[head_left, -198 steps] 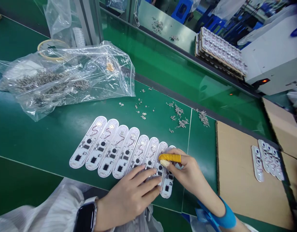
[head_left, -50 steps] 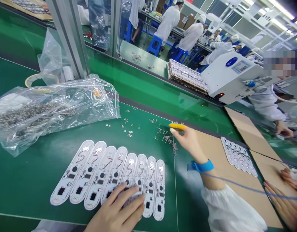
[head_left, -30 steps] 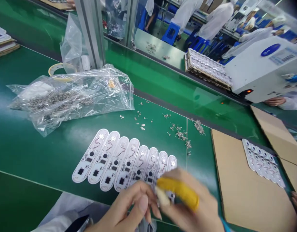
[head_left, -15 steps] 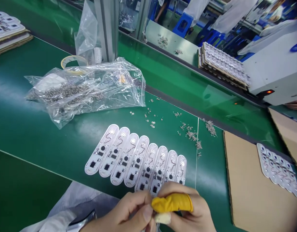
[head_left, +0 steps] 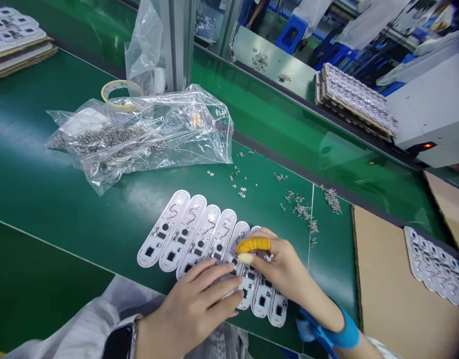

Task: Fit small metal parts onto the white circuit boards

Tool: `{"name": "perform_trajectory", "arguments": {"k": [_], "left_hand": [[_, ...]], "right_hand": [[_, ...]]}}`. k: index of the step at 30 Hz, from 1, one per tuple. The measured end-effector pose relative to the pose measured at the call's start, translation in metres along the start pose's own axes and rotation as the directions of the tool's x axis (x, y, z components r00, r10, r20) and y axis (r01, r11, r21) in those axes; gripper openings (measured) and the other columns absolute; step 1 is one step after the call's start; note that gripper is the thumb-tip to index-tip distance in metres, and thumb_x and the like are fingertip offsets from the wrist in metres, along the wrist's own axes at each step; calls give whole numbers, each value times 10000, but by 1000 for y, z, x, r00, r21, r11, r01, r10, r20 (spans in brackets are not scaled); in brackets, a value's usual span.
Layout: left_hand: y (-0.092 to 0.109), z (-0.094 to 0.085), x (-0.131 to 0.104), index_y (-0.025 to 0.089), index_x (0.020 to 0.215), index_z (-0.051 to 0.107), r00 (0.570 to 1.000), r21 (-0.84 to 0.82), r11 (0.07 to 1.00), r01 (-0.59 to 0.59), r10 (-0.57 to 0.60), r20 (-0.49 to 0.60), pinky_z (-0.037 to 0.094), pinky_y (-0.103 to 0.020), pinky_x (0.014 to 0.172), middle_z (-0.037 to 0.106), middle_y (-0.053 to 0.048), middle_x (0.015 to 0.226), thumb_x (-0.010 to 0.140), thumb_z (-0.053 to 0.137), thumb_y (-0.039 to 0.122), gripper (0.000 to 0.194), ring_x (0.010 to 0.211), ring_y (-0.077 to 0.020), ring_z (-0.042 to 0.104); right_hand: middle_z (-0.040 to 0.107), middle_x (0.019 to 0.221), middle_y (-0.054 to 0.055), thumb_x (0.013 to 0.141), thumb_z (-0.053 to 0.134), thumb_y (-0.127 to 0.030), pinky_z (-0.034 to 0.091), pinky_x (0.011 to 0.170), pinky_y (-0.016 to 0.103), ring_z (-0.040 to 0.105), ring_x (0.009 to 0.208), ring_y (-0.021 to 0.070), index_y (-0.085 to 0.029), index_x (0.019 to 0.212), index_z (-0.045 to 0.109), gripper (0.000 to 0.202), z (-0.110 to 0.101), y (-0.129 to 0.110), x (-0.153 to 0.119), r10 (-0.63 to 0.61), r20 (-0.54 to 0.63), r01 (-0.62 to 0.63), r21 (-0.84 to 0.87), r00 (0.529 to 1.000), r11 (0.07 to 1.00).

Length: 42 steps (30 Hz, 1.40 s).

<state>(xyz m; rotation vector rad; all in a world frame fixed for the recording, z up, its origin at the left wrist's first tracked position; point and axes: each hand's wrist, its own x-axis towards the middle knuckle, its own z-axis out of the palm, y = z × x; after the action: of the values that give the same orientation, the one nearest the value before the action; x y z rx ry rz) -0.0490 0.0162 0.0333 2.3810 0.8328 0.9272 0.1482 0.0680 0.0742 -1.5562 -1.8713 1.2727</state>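
A slanting row of several white, round-ended plastic housings [head_left: 167,229] lies on the green table, each with black parts, thin wires and a round metal disc. My left hand [head_left: 199,304] rests with fingers stretched over the lower part of the middle housings. Over the upper part of a housing right of the middle, my right hand [head_left: 277,257] pinches its thumb and forefinger together. A yellow finger cot [head_left: 254,244] covers the forefinger and a pale one [head_left: 245,258] the thumb tip. Whatever sits between these fingertips is hidden.
Beyond the row lie scattered small metal pieces [head_left: 302,209] and a clear bag [head_left: 154,144] of more. A tape roll [head_left: 105,92] stands behind it. Cardboard [head_left: 379,279] with more housings [head_left: 434,264] is at right; stacked housings [head_left: 12,32] are far left. A metal post [head_left: 179,45] rises behind.
My hands, together at the near edge before, have separated. The left now lies spread over the housings; the right has moved up and away onto one of them. The view has shifted slightly.
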Motion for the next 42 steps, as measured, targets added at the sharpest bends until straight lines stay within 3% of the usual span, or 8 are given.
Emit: {"name": "perform_trajectory", "arguments": {"k": [10, 22, 29, 31, 33, 36, 39, 42], "left_hand": [[-6, 7, -5, 157, 1031, 654, 997, 118, 990, -73, 71, 27, 409, -343, 1032, 672, 20, 1130, 975, 502, 211, 171, 1140, -169, 552], [-8, 9, -7, 136, 1067, 629, 997, 73, 996, -48, 43, 64, 431, -362, 1026, 660, -9, 1169, 952, 532, 181, 157, 1161, -188, 548], [-5, 8, -4, 145, 1013, 646, 998, 100, 993, -65, 62, 32, 449, -355, 986, 681, 3, 1117, 984, 457, 170, 193, 1106, -183, 584], [-6, 10, -5, 158, 1016, 649, 998, 101, 993, -61, 59, 15, 442, -350, 990, 679, 16, 1123, 997, 421, 171, 229, 1118, -177, 579], [-7, 11, -6, 175, 1034, 649, 998, 100, 993, -58, 57, 9, 435, -347, 994, 673, 32, 1142, 1007, 389, 166, 262, 1137, -173, 569], [-7, 11, -6, 187, 1053, 650, 998, 112, 992, -58, 57, 10, 443, -347, 987, 670, 43, 1153, 1004, 392, 156, 264, 1141, -174, 570], [-6, 7, -2, 190, 1060, 652, 998, 130, 989, -68, 66, 16, 473, -342, 955, 675, 53, 1146, 997, 404, 149, 259, 1116, -173, 590], [-5, 4, 0, 196, 1059, 657, 996, 144, 986, -88, 86, 23, 496, -339, 929, 682, 55, 1132, 991, 421, 151, 250, 1078, -171, 613]], "right_hand": [[717, 800, 12, 771, 621, -118, 464, 692, 298, 578, 796, 184, -227, 742, 712, 144, -4, -4, 15, 157, 167, -146, -73, 973, 987], [701, 804, 44, 778, 639, -196, 486, 705, 334, 593, 793, 200, -210, 750, 713, 81, 3, 3, 12, 159, 81, -147, -132, 984, 980], [720, 790, 13, 735, 621, -79, 483, 633, 300, 590, 730, 176, -225, 766, 734, 187, 5, -5, 13, 118, 81, -97, -225, 990, 970], [706, 766, 25, 776, 639, -200, 482, 581, 284, 587, 658, 159, -209, 808, 737, 103, -8, 0, 16, 62, 5, -60, -182, 998, 981], [708, 801, 45, 810, 616, -317, 493, 581, 288, 604, 648, 157, -186, 902, 729, 196, -33, 12, 21, 22, -216, -67, -206, 976, 976], [726, 830, 72, 800, 591, -332, 500, 644, 316, 647, 704, 186, -158, 962, 720, 270, -81, 37, 33, 47, -535, -286, -373, 844, 883], [703, 637, 69, 702, 665, -296, 461, 558, 313, 634, 591, 206, -133, 804, 738, 205, -113, 58, 48, 112, -556, -399, -427, 823, 811], [672, 552, 45, 661, 698, -293, 434, 506, 286, 609, 518, 184, -149, 699, 725, 151, -117, 67, 59, 125, -512, -387, -445, 850, 808]]}}
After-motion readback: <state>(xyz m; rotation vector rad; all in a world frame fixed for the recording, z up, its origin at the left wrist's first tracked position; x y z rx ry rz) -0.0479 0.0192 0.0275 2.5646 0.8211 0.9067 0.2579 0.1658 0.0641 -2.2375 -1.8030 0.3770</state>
